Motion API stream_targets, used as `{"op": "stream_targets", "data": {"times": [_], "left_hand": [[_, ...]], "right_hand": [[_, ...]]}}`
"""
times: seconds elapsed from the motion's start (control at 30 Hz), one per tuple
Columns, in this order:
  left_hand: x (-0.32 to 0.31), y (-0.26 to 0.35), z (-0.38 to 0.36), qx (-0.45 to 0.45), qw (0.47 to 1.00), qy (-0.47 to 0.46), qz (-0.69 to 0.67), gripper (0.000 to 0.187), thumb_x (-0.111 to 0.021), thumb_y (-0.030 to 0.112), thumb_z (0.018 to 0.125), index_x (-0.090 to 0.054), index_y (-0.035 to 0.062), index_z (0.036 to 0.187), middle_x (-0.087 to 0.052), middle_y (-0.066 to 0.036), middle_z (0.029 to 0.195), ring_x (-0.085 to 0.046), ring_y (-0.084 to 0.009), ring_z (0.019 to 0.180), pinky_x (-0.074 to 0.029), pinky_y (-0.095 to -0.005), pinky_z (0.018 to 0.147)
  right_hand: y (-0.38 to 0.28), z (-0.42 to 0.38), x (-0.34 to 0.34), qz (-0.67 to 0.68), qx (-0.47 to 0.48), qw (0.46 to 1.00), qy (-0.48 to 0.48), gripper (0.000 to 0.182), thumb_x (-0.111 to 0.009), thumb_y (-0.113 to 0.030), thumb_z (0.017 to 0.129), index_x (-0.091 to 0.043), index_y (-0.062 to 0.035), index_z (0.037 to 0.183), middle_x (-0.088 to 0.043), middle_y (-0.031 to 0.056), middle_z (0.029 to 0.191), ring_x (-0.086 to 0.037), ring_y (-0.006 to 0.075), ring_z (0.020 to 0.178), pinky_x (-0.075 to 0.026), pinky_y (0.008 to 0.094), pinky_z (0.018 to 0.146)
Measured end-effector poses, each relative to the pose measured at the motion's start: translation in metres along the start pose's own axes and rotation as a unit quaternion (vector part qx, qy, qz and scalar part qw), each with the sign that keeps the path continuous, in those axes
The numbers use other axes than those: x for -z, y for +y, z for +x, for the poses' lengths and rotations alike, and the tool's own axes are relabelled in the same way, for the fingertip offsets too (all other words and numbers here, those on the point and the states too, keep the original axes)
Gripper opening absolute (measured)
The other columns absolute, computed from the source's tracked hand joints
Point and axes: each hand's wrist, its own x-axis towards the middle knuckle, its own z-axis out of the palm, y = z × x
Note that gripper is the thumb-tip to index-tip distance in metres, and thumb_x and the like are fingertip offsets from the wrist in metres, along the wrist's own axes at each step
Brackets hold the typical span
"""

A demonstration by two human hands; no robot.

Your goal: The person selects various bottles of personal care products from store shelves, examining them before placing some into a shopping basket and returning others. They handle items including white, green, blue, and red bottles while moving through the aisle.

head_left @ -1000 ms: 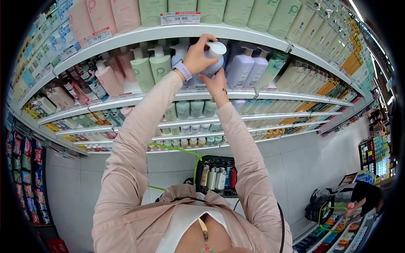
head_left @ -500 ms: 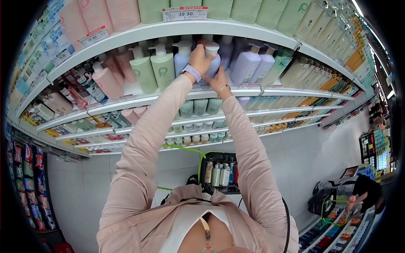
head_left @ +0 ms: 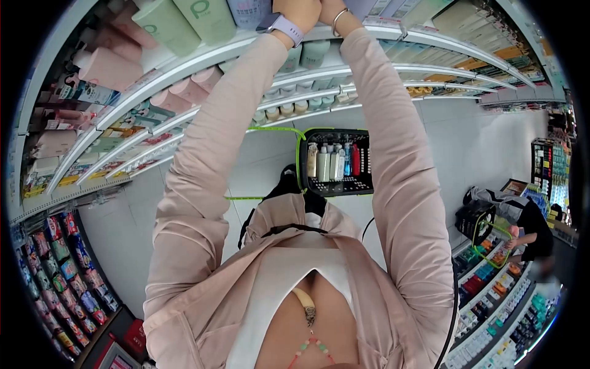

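Both my hands reach to the top edge of the view, at the shelf. My left hand (head_left: 299, 12) has a lilac watch (head_left: 286, 28) at its wrist, and its fingers are cut off by the frame. Beside it, close up, is my right hand (head_left: 342, 13), with a bangle at the wrist and its fingers also out of sight. Whatever they touch cannot be made out. Just left of my left hand stands a lilac bottle (head_left: 248, 12). Further left are green bottles (head_left: 206, 19) and a pink bottle (head_left: 109, 69) on the same shelf.
A black basket (head_left: 332, 187) with several bottles stands on the floor below my arms. Lower shelves (head_left: 295, 80) hold more bottles. At the right a person (head_left: 533, 230) holds another basket (head_left: 472, 216) beside a shelf. Hanging packets (head_left: 64, 270) are at the left.
The view has tilted down, so the shelf and my hands now sit higher in the frame and the basket shows more fully. My fingers and the bottle between them have left the view.
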Motion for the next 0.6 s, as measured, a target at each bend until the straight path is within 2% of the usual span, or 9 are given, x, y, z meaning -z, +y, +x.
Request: {"op": "stream_targets", "data": {"times": [0.07, 0.1, 0.23, 0.3, 0.37, 0.43, 0.5, 0.53, 0.6], "left_hand": [[0.006, 0.004, -0.015, 0.014, 1.000, -0.021, -0.015, 0.069, -0.049, -0.003, 0.066, -0.014, -0.0086, 0.126, -0.018, -0.028, 0.129, -0.021, -0.0412, 0.118, -0.018, -0.0401, 0.100], [0.005, 0.002, -0.024, 0.012, 0.999, -0.028, -0.028, 0.067, -0.048, -0.001, 0.068, -0.014, -0.0085, 0.126, -0.017, -0.028, 0.129, -0.021, -0.0400, 0.119, -0.017, -0.0390, 0.100], [0.002, -0.018, -0.105, 0.012, 0.992, -0.052, -0.116, 0.050, -0.050, 0.004, 0.073, -0.029, -0.0055, 0.118, -0.038, -0.027, 0.115, -0.036, -0.0413, 0.106, -0.030, -0.0414, 0.089], [0.017, -0.022, -0.184, 0.104, 0.974, -0.162, -0.116, 0.060, -0.048, 0.000, 0.071, -0.023, -0.0042, 0.125, -0.027, -0.022, 0.127, -0.027, -0.0370, 0.116, -0.023, -0.0372, 0.098], [0.026, -0.043, -0.288, 0.188, 0.941, -0.257, -0.111, 0.060, -0.048, -0.001, 0.071, -0.023, -0.0031, 0.125, -0.028, -0.021, 0.127, -0.028, -0.0351, 0.116, -0.024, -0.0367, 0.097], [0.046, -0.076, -0.424, 0.267, 0.863, -0.428, -0.023, 0.056, -0.051, 0.006, 0.071, -0.027, -0.0032, 0.122, -0.035, -0.023, 0.121, -0.034, -0.0371, 0.111, -0.030, -0.0403, 0.093], [0.086, -0.096, -0.518, 0.307, 0.771, -0.556, -0.050, 0.052, -0.050, 0.009, 0.070, -0.033, -0.0016, 0.118, -0.041, -0.025, 0.115, -0.038, -0.0385, 0.107, -0.032, -0.0422, 0.091], [0.106, -0.096, -0.537, 0.356, 0.693, -0.627, -0.008, 0.049, -0.049, 0.012, 0.072, -0.036, -0.0009, 0.117, -0.042, -0.024, 0.115, -0.039, -0.0366, 0.108, -0.032, -0.0411, 0.092], [0.147, -0.098, -0.550, 0.387, 0.588, -0.710, 0.002, 0.045, -0.046, 0.016, 0.073, -0.043, -0.0009, 0.114, -0.043, -0.022, 0.117, -0.041, -0.0311, 0.110, -0.033, -0.0363, 0.093]], "right_hand": [[-0.001, 0.004, 0.000, 0.132, -0.045, 0.989, 0.041, 0.030, -0.030, -0.023, 0.089, -0.047, -0.0003, 0.100, -0.057, 0.0154, 0.089, -0.054, 0.0218, 0.074, -0.044, 0.0350, 0.063], [-0.012, -0.012, 0.011, 0.037, 0.067, 0.994, 0.072, 0.034, -0.049, -0.013, 0.074, -0.044, -0.0021, 0.106, -0.056, 0.0220, 0.090, -0.055, 0.0360, 0.081, -0.043, 0.0400, 0.070], [-0.036, -0.057, 0.005, 0.020, 0.022, 0.992, 0.123, 0.068, -0.064, -0.021, 0.069, -0.029, 0.0013, 0.122, -0.045, 0.0249, 0.111, -0.045, 0.0363, 0.102, -0.038, 0.0353, 0.086], [-0.035, -0.102, 0.000, 0.046, 0.005, 0.987, 0.152, 0.046, -0.059, -0.017, 0.073, -0.043, 0.0000, 0.112, -0.053, 0.0176, 0.105, -0.055, 0.0281, 0.090, -0.043, 0.0322, 0.074], [-0.020, -0.164, -0.020, 0.078, 0.022, 0.975, 0.206, 0.043, -0.057, -0.015, 0.075, -0.041, 0.0012, 0.112, -0.046, 0.0197, 0.113, -0.045, 0.0318, 0.106, -0.035, 0.0352, 0.088], [0.016, -0.242, -0.057, 0.130, -0.128, 0.974, 0.134, 0.045, -0.055, -0.012, 0.075, -0.040, -0.0004, 0.115, -0.045, 0.0192, 0.114, -0.042, 0.0322, 0.109, -0.032, 0.0351, 0.092], [0.033, -0.321, -0.084, 0.085, -0.242, 0.965, 0.047, 0.035, -0.053, -0.009, 0.074, -0.046, -0.0027, 0.108, -0.050, 0.0193, 0.107, -0.048, 0.0321, 0.099, -0.038, 0.0364, 0.083], [0.051, -0.365, -0.100, 0.058, -0.207, 0.977, 0.008, 0.029, -0.050, -0.011, 0.075, -0.048, -0.0021, 0.103, -0.052, 0.0200, 0.102, -0.050, 0.0338, 0.093, -0.040, 0.0386, 0.078], [0.056, -0.428, -0.113, -0.029, -0.354, 0.912, -0.203, 0.033, -0.046, -0.025, 0.077, -0.049, -0.0014, 0.100, -0.055, 0.0238, 0.088, -0.053, 0.0392, 0.082, -0.042, 0.0432, 0.072]]}}
